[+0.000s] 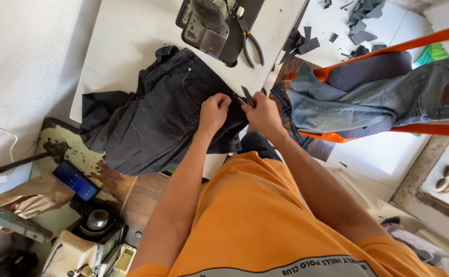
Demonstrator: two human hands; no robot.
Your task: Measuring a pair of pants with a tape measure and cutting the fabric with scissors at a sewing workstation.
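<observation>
Left hand: fingers curling shut, pinching the dark jeans on the white table.
Right hand: fingers closing around scissors, touching the jeans' edge.

Left hand pinches dark trousers on the table; right hand grips scissors.

hands: 2, left hand and right hand | dark trousers: 1, under both hands | blue jeans: 1, right of the right hand | pliers: 1, beyond the hands | phone: 1, left of the left hand | sandals: 2, far right
</observation>
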